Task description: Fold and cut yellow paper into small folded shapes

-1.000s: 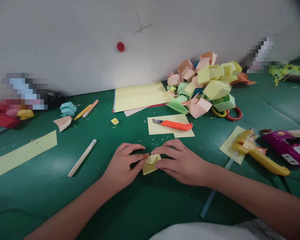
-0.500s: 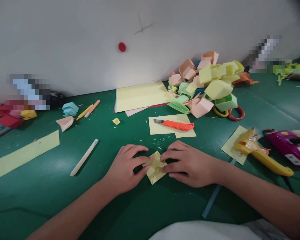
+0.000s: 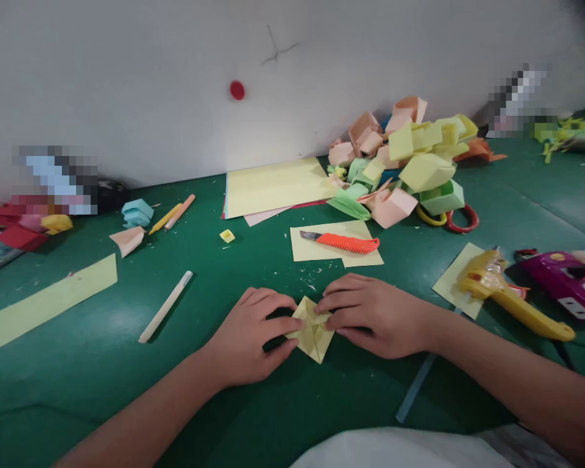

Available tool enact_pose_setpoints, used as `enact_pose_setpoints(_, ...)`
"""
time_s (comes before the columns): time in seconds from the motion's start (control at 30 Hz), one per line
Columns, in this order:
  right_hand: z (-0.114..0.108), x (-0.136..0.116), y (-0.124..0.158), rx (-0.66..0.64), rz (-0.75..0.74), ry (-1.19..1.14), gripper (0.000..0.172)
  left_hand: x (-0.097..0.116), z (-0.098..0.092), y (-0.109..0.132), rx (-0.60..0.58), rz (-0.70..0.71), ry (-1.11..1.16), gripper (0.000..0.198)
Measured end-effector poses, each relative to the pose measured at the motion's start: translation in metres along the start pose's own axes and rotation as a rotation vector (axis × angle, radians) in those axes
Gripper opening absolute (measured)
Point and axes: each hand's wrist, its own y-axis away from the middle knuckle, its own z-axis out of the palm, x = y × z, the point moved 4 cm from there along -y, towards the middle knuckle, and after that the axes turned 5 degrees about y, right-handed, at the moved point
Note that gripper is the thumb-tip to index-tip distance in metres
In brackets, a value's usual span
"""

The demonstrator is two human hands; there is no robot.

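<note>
A small square of folded yellow paper [image 3: 316, 338] lies on the green table between my hands, its creases meeting near the centre. My left hand [image 3: 256, 338] holds its left corner, with the index finger on top and the thumb at the lower left edge. On the other side, the fingertips of my right hand [image 3: 383, 315] press the upper right edge and right corner. Part of the paper is hidden under the fingers. Just beyond, an orange utility knife [image 3: 348, 243] with its blade out rests on pale yellow paper pieces [image 3: 322, 252].
A heap of folded paper boxes [image 3: 426, 170] stands at back right beside red-handled scissors [image 3: 463, 220]. To the right lie a yellow glue gun [image 3: 521, 305] and a purple device [image 3: 565, 279]. A rolled paper stick [image 3: 166, 307] and a pale strip [image 3: 53, 299] lie left.
The folded paper has turned slightly and shifted a little to the right. Both hands have moved with it, and their fingers remain on its edges.
</note>
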Motion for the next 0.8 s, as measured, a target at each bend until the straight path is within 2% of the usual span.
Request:
enact_pose_setpoints(0.2, -0.003, 0.008, 0.003, 0.034, 0.014, 0.032, 0.024, 0.005, 0.0, 0.003, -0.036, 0.046, -0.058, 0.023)
enact_pose_setpoints(0.37, -0.004, 0.002, 0.003, 0.06, -0.021, 0.054, 0.026, 0.005, 0.002, 0.002, 0.014, 0.126, -0.141, 0.018)
enact_pose_setpoints(0.53, -0.003, -0.004, 0.003, 0.037, -0.041, 0.054, 0.028, 0.005, 0.002, 0.001, 0.056, 0.107, -0.184, 0.019)
enact_pose_setpoints(0.8, 0.003, -0.004, 0.004, -0.049, 0.017, 0.078, 0.043, 0.003, 0.005, 0.003, -0.004, 0.093, -0.176, 0.022)
